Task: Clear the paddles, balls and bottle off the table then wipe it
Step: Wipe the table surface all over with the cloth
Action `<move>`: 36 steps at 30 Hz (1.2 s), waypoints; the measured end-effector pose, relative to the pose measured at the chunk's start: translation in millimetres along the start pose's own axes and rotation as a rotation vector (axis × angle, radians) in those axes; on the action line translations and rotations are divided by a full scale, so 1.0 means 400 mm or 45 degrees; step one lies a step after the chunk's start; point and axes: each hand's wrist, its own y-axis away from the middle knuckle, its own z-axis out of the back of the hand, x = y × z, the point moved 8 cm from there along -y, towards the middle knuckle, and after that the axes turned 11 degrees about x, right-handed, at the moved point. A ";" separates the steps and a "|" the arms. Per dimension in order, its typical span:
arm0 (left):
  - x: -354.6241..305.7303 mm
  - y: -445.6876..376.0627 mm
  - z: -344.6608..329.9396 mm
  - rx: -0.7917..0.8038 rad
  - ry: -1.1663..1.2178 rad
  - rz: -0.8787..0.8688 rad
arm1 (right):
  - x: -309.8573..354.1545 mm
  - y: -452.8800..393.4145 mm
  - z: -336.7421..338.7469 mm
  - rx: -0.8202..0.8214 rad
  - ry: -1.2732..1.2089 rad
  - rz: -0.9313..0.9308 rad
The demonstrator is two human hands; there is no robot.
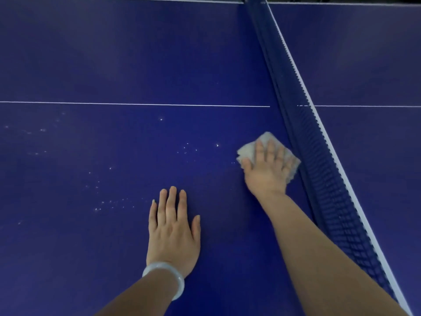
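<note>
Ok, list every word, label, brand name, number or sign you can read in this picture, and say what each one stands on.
None: no readable text shows anywhere.
Table: plain blue, only white lines and small white specks.
Net: dark mesh with a white top band, no print.
Cloth under the right hand: pale, no label showing.
Bracelet at the left hand: pale, no marking.

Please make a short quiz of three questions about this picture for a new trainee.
1. True or false: the right hand presses a pale crumpled cloth flat on the blue table-tennis table.
2. The cloth lies: A) beside the dark blue net; B) at the white centre line; C) under the left hand.
3. What is on the left wrist?

Key: 1 true; 2 A; 3 a pale translucent bangle.
</note>
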 end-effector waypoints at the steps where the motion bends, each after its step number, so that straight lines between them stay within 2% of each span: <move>1: 0.000 0.000 0.000 0.002 -0.004 0.007 | 0.057 0.001 -0.010 0.010 0.033 0.125; 3: 0.000 0.001 0.001 0.015 -0.010 0.009 | 0.154 0.049 -0.043 0.015 0.157 0.458; 5: 0.003 0.002 0.001 0.026 -0.004 0.009 | 0.154 0.078 -0.063 0.034 0.250 0.627; 6: 0.002 0.002 0.000 0.027 -0.005 0.009 | 0.123 0.055 -0.050 0.014 0.254 0.599; 8: 0.002 0.002 -0.001 0.030 0.001 0.003 | 0.032 -0.037 0.000 -0.049 0.224 0.349; 11: 0.005 0.002 0.001 0.022 0.022 0.003 | -0.059 -0.182 0.067 -0.031 0.102 0.006; 13: 0.006 0.002 -0.002 0.026 0.020 -0.002 | -0.044 -0.250 0.088 -0.013 -0.009 -0.115; 15: 0.005 0.001 -0.001 0.027 0.016 -0.003 | 0.035 -0.283 0.098 -0.020 -0.074 -0.106; 17: 0.003 0.002 0.000 0.022 0.012 -0.001 | 0.168 -0.266 0.085 -0.019 -0.007 0.100; 19: 0.001 0.003 0.002 0.018 -0.002 0.000 | 0.299 -0.192 0.031 0.022 0.137 0.413; 22: 0.001 0.004 0.006 0.004 -0.009 0.003 | 0.329 -0.090 -0.027 0.038 0.255 0.746; 24: 0.001 0.004 0.006 0.004 -0.011 -0.007 | 0.235 -0.130 0.011 0.000 0.204 0.638; 26: 0.003 0.003 0.003 0.007 0.002 -0.007 | 0.096 -0.216 0.069 -0.062 0.139 0.311; 28: 0.006 0.001 -0.001 0.006 0.011 -0.001 | -0.003 -0.276 0.102 -0.028 0.046 -0.018; 30: 0.006 0.003 -0.001 0.008 0.011 -0.002 | 0.009 -0.296 0.106 -0.021 -0.058 -0.181; 31: 0.005 0.003 0.001 0.005 0.012 -0.005 | 0.058 -0.290 0.103 -0.040 -0.090 -0.175; 33: 0.001 0.003 0.003 0.005 0.007 -0.008 | 0.206 -0.252 0.077 -0.031 -0.074 0.020; 36: -0.005 0.003 0.001 0.012 -0.011 -0.010 | 0.427 -0.124 -0.009 0.046 0.144 0.483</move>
